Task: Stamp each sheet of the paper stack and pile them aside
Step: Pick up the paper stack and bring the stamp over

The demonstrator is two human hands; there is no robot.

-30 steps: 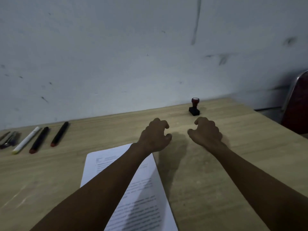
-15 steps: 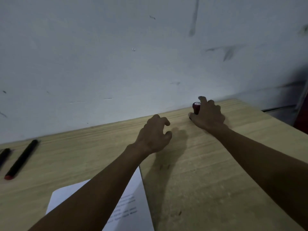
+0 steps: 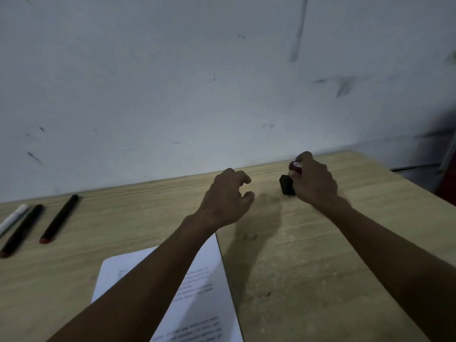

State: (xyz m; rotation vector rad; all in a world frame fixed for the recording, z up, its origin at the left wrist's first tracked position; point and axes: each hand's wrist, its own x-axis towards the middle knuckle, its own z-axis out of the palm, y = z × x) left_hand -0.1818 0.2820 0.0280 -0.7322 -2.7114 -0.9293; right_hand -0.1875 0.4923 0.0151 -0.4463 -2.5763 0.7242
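Far left of the desk [image 3: 308, 280]: white marker [image 3: 13, 218], then two black pens w/ red ends [image 3: 22, 229] [image 3: 59, 219], lying side by side, long axes running near-left to far-right; none touched.

Near centre-left: paper stack [image 3: 209, 304], printed side up, long axis running near-to-far w/ a slight lean left; the left forearm crosses over it, so its mid part is hidden; no second pile visible anywhere on the desk, so judged no sheet stamped or set aside yet.

Centre: left hand [image 3: 225, 199] hovers above bare wood just beyond the stack's far edge; fingers loosely curled, thumb apart, holding nothing; this is the nearer hand to the paper.

Right of centre, far side near the wall: right hand [image 3: 313, 183] grips the stamp [image 3: 291, 178]; fingers and thumb wrapped round its dark red knob, black base pointing down-left; stamp tilted, appears lifted or just leaving the desk; cannot tell if base is touching.

Key relation: paper lies near and left of the stamp; coming move judged to be a draw back toward the person and leftward, base turned flat over the top sheet.

Containers: none seen; no ink pad in view.
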